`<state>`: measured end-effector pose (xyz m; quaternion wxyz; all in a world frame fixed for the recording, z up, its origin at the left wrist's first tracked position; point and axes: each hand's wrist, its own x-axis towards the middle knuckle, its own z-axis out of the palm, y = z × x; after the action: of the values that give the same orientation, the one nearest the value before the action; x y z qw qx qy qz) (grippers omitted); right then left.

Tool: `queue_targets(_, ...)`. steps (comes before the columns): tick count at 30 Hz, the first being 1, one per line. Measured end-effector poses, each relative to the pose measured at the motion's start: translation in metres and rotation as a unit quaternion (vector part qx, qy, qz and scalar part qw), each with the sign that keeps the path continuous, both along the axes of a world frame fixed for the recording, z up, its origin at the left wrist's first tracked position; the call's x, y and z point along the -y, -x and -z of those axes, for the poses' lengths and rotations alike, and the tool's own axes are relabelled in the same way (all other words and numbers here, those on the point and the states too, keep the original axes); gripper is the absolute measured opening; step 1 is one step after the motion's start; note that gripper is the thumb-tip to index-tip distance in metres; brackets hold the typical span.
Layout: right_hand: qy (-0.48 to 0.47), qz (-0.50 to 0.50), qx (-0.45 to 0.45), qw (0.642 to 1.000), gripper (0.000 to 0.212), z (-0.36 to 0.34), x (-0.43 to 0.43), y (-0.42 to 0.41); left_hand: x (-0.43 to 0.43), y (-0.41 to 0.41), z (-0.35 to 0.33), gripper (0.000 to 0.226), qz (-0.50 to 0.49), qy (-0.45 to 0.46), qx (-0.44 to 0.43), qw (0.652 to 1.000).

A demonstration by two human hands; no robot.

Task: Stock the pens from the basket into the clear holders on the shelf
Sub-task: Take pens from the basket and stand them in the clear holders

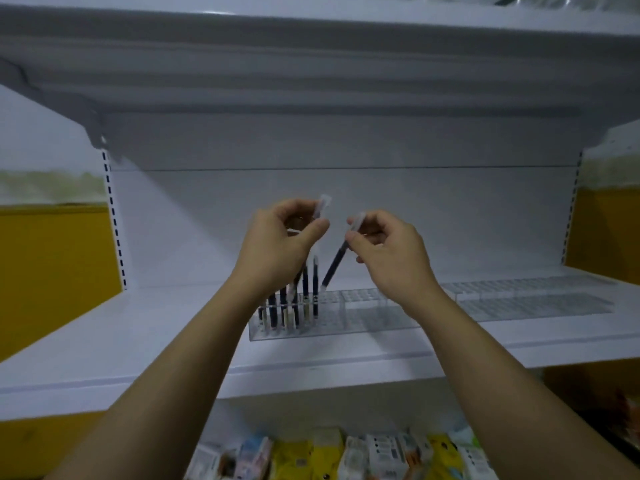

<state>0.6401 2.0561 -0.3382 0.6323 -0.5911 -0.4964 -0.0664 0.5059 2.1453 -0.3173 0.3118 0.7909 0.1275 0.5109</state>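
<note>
A clear holder (363, 318) lies on the white shelf (138, 341), with several dark pens (305, 289) standing in its left end. My left hand (277, 244) pinches a pen by its pale cap (322, 206) above those pens; its lower part is hidden behind my hand. My right hand (388, 254) pinches the top of another dark pen (334, 266), tilted, its tip at the holder's top just right of the standing pens. The basket is not in view.
More clear holders (533, 296) lie along the shelf to the right. An upper shelf (311, 81) overhangs closely above. Below, packaged goods (346, 452) fill a lower shelf. Yellow walls flank the shelving on both sides.
</note>
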Motion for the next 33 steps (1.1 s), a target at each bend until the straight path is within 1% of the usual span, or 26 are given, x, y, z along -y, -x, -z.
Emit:
queue_targets(1, 0.003, -0.002, -0.001, 1.000, 0.016, -0.001, -0.006, -0.001, -0.003, -0.001, -0.003, 0.033, -0.001, -0.023, -0.003, 1.000)
queue_targets(3, 0.005, -0.003, 0.000, 1.000, 0.032, -0.002, -0.015, -0.003, -0.008, -0.005, -0.007, 0.049, 0.006, -0.062, -0.001, 0.998)
queue_targets(5, 0.007, 0.008, 0.022, 1.000, 0.042, -0.002, -0.020, -0.004, -0.015, -0.010, -0.009, 0.051, 0.011, -0.084, -0.003, 0.996)
queue_targets(8, 0.006, 0.015, 0.048, 0.999, 0.035, 0.000, -0.024, -0.007, -0.025, -0.016, -0.009, 0.038, -0.009, -0.094, 0.001, 0.995)
queue_targets(11, 0.006, 0.010, 0.040, 0.999, 0.032, 0.002, -0.030, -0.011, -0.034, -0.019, -0.006, 0.029, -0.030, -0.076, 0.018, 0.996)
queue_targets(13, 0.016, 0.003, 0.033, 0.999, 0.030, 0.002, -0.033, -0.013, -0.039, -0.020, -0.001, 0.029, -0.046, -0.078, 0.012, 0.996)
queue_targets(21, 0.041, 0.005, 0.059, 0.997, 0.030, -0.003, -0.043, -0.022, -0.051, -0.021, 0.009, 0.028, -0.084, -0.063, -0.034, 0.994)
queue_targets(29, 0.024, -0.009, 0.027, 0.999, 0.032, 0.004, -0.054, -0.029, -0.055, -0.021, 0.011, 0.026, -0.110, -0.063, -0.036, 0.991)
queue_targets(33, 0.039, -0.012, 0.033, 0.999, 0.031, 0.004, -0.058, -0.030, -0.060, -0.023, 0.015, 0.023, -0.127, -0.076, -0.065, 0.987)
